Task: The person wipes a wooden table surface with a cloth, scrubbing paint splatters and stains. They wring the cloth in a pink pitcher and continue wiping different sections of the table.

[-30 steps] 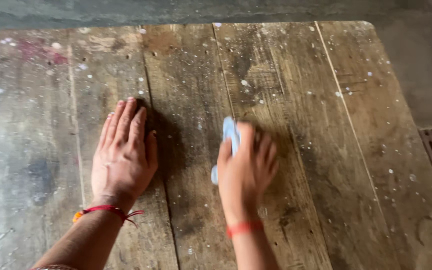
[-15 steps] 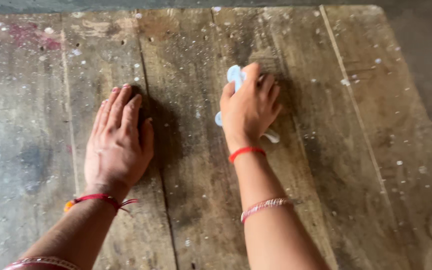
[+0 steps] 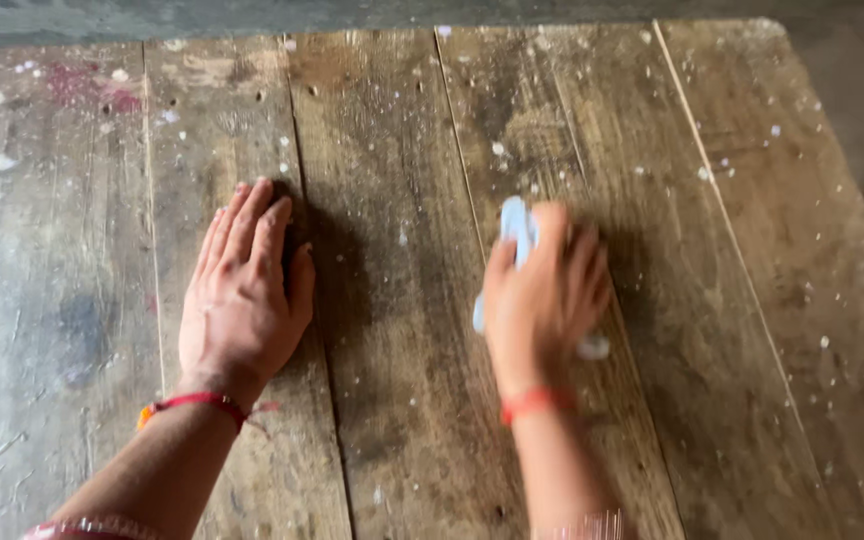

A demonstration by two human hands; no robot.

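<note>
The left hand (image 3: 242, 300) lies open and flat, seemingly bracing on the worn, paint-flecked wooden plank table (image 3: 392, 150), while beside it the blurred right hand (image 3: 544, 300) presses down, clutching a crumpled pale-blue cloth (image 3: 516, 228).

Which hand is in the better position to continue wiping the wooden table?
The right hand: it already grips the pale blue cloth against the wooden table. The left hand lies flat and empty on the planks, only bracing.

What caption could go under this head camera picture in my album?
Left hand pressed flat on a worn, paint-speckled wooden table while the right hand holds a pale blue cloth against the boards.
</note>
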